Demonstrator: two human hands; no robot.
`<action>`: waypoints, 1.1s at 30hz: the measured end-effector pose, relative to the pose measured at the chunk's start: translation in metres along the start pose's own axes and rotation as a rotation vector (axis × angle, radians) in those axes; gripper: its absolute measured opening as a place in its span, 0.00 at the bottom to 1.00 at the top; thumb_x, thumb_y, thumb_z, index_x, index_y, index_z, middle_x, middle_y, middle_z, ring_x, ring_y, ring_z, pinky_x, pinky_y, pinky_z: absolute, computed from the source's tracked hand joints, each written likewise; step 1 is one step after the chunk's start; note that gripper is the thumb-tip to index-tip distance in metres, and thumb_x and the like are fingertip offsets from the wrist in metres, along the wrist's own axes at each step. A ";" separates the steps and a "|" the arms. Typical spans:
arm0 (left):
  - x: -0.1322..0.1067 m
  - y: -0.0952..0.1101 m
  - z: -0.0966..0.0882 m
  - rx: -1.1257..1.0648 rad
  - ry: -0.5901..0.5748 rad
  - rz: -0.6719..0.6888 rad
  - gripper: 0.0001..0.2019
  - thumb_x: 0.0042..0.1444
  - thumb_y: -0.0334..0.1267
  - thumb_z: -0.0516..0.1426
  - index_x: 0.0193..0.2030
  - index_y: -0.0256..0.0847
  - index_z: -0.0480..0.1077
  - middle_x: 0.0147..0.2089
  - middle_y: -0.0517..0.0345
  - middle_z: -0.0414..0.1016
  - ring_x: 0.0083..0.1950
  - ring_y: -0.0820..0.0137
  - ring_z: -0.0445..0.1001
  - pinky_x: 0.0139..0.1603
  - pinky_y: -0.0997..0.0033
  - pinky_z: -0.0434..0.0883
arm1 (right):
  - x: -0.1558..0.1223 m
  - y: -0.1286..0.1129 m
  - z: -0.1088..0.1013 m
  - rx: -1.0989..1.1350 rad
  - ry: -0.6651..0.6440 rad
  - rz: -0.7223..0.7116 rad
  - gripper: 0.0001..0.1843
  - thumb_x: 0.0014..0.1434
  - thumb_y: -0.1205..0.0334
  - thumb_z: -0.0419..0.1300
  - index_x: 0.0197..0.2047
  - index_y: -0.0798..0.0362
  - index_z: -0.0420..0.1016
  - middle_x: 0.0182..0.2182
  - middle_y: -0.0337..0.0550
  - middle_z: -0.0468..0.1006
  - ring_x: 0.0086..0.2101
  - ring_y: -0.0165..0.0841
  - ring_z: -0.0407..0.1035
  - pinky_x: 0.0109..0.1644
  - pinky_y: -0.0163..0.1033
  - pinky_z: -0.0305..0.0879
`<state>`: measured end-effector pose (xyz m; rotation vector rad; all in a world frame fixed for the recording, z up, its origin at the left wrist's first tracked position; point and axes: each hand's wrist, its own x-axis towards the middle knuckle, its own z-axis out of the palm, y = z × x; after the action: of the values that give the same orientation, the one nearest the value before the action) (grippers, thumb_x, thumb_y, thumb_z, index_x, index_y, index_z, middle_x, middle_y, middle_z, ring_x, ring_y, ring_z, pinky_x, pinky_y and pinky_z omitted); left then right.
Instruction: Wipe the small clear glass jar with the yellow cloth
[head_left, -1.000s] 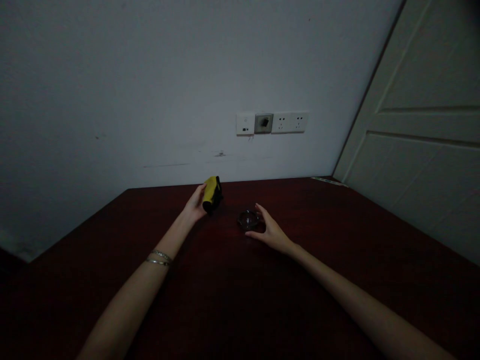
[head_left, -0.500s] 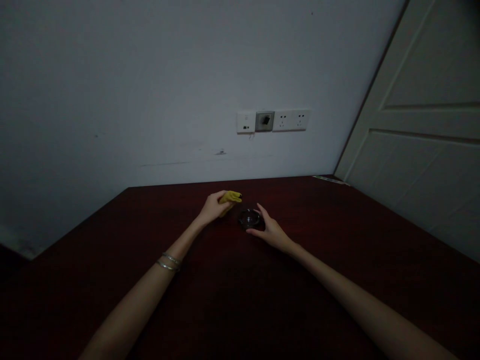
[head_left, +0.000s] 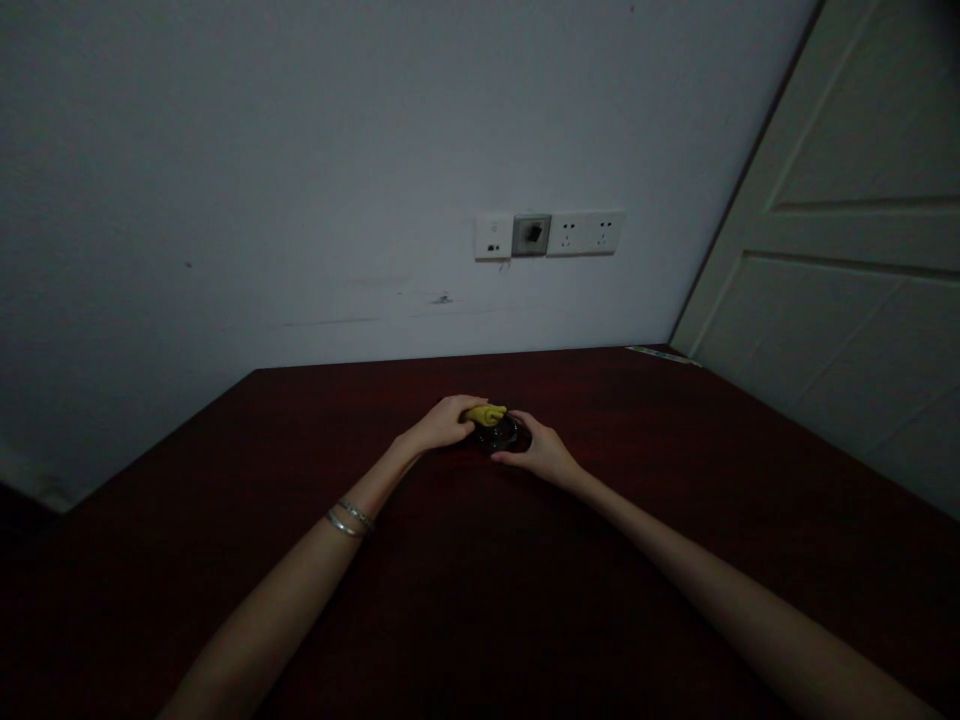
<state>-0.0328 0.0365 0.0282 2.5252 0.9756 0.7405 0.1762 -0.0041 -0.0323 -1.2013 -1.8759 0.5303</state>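
My left hand [head_left: 446,423] grips a folded yellow cloth [head_left: 486,414], which lies over the far left part of a small clear glass ashtray [head_left: 498,436]. The ashtray rests on the dark red tabletop [head_left: 480,560]. From the right, my right hand [head_left: 546,452] is curved around the ashtray, with the thumb at its near side and the fingers at its far side. Part of the ashtray's rim is hidden under the cloth. Two silver bangles circle my left wrist.
The pale wall [head_left: 337,180] stands at the table's far edge, with a row of sockets [head_left: 585,234] on it. A panelled white door [head_left: 847,260] is on the right. A thin printed strip [head_left: 664,355] lies in the far right corner of the table.
My left hand has moved right with the yellow cloth, from beside the ashtray onto it. My right hand remains around the ashtray's right side.
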 end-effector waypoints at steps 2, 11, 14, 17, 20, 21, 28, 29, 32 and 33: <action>-0.001 0.003 -0.001 0.006 -0.021 0.019 0.25 0.44 0.23 0.54 0.53 0.35 0.69 0.54 0.48 0.74 0.53 0.64 0.73 0.57 0.60 0.67 | 0.000 0.000 0.000 -0.015 0.001 -0.005 0.40 0.41 0.49 0.69 0.56 0.55 0.65 0.50 0.54 0.74 0.49 0.44 0.70 0.53 0.51 0.65; -0.011 0.005 0.000 0.125 -0.053 0.075 0.20 0.57 0.33 0.55 0.57 0.41 0.66 0.57 0.50 0.71 0.57 0.62 0.69 0.60 0.55 0.63 | -0.002 0.003 0.001 -0.055 0.006 -0.043 0.39 0.44 0.48 0.68 0.56 0.55 0.65 0.50 0.54 0.74 0.49 0.43 0.69 0.55 0.49 0.64; -0.015 0.006 0.001 0.153 -0.071 0.062 0.19 0.59 0.35 0.53 0.58 0.41 0.65 0.59 0.50 0.69 0.61 0.62 0.66 0.62 0.53 0.60 | -0.003 0.006 0.002 -0.073 0.007 -0.041 0.40 0.43 0.46 0.67 0.57 0.54 0.64 0.50 0.55 0.73 0.50 0.44 0.69 0.54 0.51 0.64; -0.019 0.009 0.000 0.151 -0.081 0.059 0.18 0.60 0.35 0.52 0.58 0.41 0.65 0.60 0.51 0.68 0.62 0.65 0.65 0.63 0.57 0.61 | -0.004 0.007 0.002 -0.084 0.006 -0.039 0.40 0.43 0.45 0.67 0.57 0.54 0.64 0.49 0.54 0.74 0.49 0.44 0.69 0.53 0.50 0.65; -0.022 0.011 0.000 0.158 -0.065 0.048 0.18 0.60 0.35 0.53 0.57 0.40 0.65 0.59 0.49 0.69 0.61 0.65 0.66 0.62 0.59 0.62 | -0.004 0.006 0.002 -0.090 0.004 -0.039 0.40 0.43 0.45 0.67 0.56 0.54 0.64 0.49 0.54 0.74 0.49 0.44 0.69 0.53 0.49 0.65; -0.022 0.012 0.000 0.166 -0.062 0.046 0.18 0.60 0.35 0.53 0.57 0.40 0.65 0.59 0.49 0.69 0.61 0.65 0.66 0.62 0.59 0.63 | -0.004 0.005 0.002 -0.091 0.003 -0.039 0.40 0.43 0.45 0.67 0.56 0.54 0.65 0.49 0.54 0.74 0.49 0.44 0.69 0.53 0.49 0.65; -0.032 0.019 0.000 0.239 -0.040 0.037 0.17 0.60 0.36 0.52 0.56 0.40 0.67 0.59 0.49 0.69 0.60 0.63 0.67 0.62 0.56 0.63 | -0.003 0.001 -0.001 -0.092 -0.002 -0.042 0.38 0.43 0.48 0.68 0.55 0.53 0.65 0.48 0.52 0.75 0.47 0.43 0.70 0.51 0.49 0.66; -0.034 0.022 0.000 0.239 -0.044 0.043 0.16 0.60 0.37 0.53 0.55 0.41 0.67 0.59 0.50 0.69 0.60 0.64 0.68 0.61 0.56 0.64 | -0.003 0.001 -0.001 -0.093 -0.002 -0.040 0.38 0.43 0.48 0.68 0.55 0.52 0.65 0.48 0.52 0.75 0.47 0.43 0.70 0.51 0.49 0.66; -0.039 0.031 -0.002 0.250 -0.060 0.052 0.16 0.60 0.36 0.53 0.54 0.40 0.68 0.58 0.49 0.70 0.59 0.63 0.69 0.60 0.55 0.65 | -0.004 0.001 -0.001 -0.096 -0.005 -0.039 0.38 0.44 0.47 0.68 0.56 0.52 0.65 0.48 0.52 0.75 0.47 0.43 0.70 0.51 0.50 0.66; -0.040 0.034 -0.004 0.260 -0.071 0.049 0.16 0.60 0.36 0.52 0.54 0.39 0.68 0.57 0.48 0.70 0.58 0.62 0.69 0.60 0.56 0.65 | -0.004 0.001 -0.001 -0.096 -0.008 -0.040 0.38 0.44 0.47 0.68 0.56 0.52 0.65 0.48 0.52 0.75 0.47 0.43 0.70 0.51 0.49 0.66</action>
<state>-0.0426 -0.0151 0.0334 2.7857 1.0492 0.5645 0.1782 -0.0068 -0.0343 -1.2219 -1.9469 0.4278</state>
